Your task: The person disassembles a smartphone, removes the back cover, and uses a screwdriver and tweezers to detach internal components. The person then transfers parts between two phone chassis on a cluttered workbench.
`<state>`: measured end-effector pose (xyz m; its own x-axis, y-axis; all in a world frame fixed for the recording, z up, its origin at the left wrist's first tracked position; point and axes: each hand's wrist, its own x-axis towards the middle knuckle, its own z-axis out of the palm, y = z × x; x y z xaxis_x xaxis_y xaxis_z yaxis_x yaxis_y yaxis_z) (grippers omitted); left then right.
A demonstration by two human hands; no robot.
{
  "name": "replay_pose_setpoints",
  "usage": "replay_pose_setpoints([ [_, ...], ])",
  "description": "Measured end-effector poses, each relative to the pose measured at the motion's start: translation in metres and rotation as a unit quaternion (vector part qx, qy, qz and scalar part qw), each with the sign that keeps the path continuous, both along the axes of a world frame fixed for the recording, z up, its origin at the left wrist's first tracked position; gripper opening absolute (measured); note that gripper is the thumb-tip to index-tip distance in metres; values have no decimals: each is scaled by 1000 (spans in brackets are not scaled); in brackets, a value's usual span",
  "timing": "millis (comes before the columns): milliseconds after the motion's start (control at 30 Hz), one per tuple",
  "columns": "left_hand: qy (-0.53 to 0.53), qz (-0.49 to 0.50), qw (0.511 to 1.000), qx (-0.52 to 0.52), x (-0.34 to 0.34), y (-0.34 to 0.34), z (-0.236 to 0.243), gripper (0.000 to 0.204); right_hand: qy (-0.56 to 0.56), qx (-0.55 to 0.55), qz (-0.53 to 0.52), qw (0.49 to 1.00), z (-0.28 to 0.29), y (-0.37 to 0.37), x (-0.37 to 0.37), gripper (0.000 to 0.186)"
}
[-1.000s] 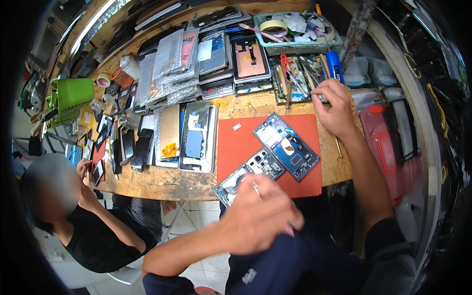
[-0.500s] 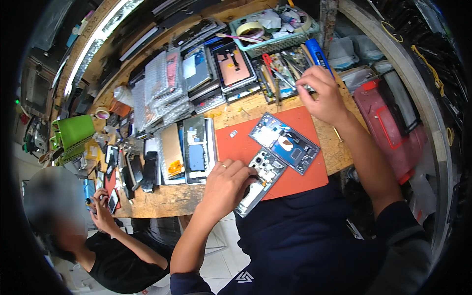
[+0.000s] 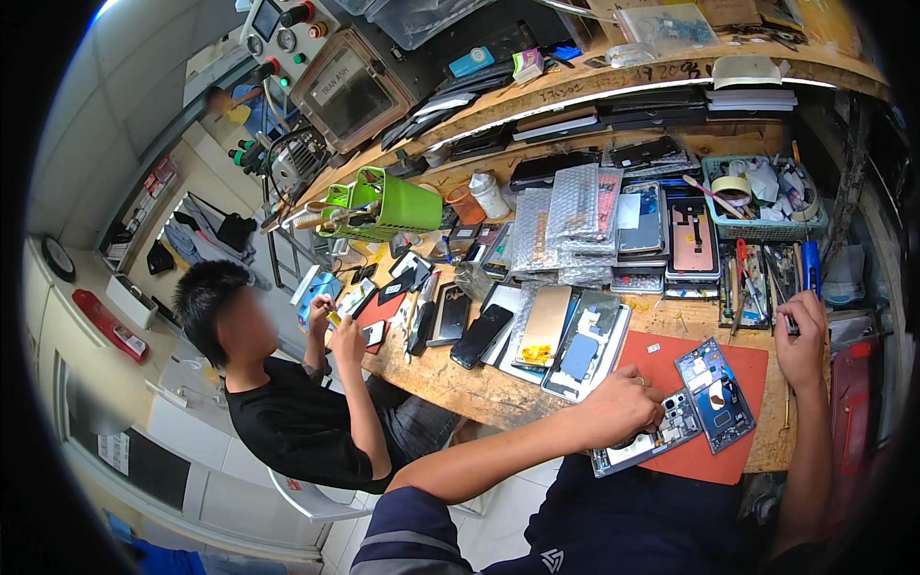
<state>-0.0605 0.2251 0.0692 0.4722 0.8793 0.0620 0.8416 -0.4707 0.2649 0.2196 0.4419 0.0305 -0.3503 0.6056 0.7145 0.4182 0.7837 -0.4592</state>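
Left hand (image 3: pixel 630 402) nearer, fingers curled over the opened phone body (image 3: pixel 659 439), partly on the red mat (image 3: pixel 704 467); pinch unclear. Body lies below and right of fingertips, long axis lower-left to upper-right. Right hand (image 3: pixel 803 337) well apart, curled, hold unclear.

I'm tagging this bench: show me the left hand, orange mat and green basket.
Left hand (image 3: pixel 620 404): head view, back of hand.
Orange mat (image 3: pixel 661 365): head view, bare surface.
Green basket (image 3: pixel 412 207): head view, side wall.
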Motion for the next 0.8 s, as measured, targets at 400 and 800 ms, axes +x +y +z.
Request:
replay_pose_setpoints([
  [400, 97, 12, 994, 45, 15, 11, -3, 6, 15, -10, 5, 1000, -3, 1, -3, 12],
  [800, 37, -22, 996, -82, 3, 28, 1, 9, 13, -9, 18, 1000, -2, 0, -5, 12],
])
